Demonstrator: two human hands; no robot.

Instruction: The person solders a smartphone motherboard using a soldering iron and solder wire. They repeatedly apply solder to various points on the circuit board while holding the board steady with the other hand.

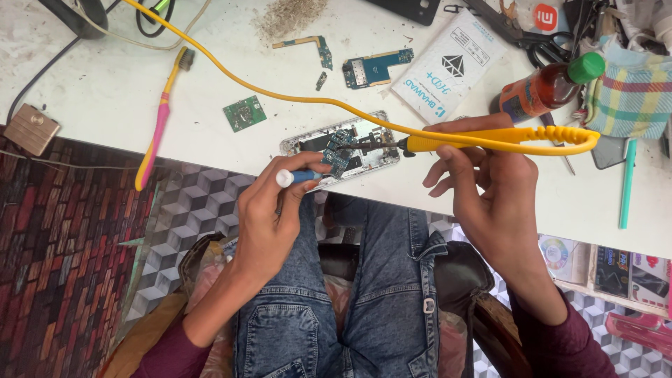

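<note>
Nearest the camera: denim-clad knees, dark red sleeves. Left hand (269, 220) was clenched around a small blue tool with a white cap (297, 177); the tool's long axis ran roughly left-right, cap toward the left, working end toward the opened phone (339, 148). The tip itself was hard to make out against the phone's circuit boards.

Right hand (490, 189) gripped the yellow-handled soldering iron (490, 138) between thumb and fingers. Its long axis lay nearly horizontal, dark tip pointing left onto the phone's interior; its yellow cord (266, 91) looped at the handle's right end and ran back across the tabletop (105, 84) to the upper left, cut off by the frame edge.

The phone lay at the tabletop's near edge, long axis left-right, slightly tilted, back off, boards exposed.

Farther off: a pink-and-yellow toothbrush (159, 122) lying diagonally, a small green circuit board (244, 113), a blue circuit board (374, 67), a white flat package (448, 66), a brown bottle with a green cap (549, 85) on its side, a checked cloth (630, 94). Items at the upper right were crowded and partly cut off.
</note>
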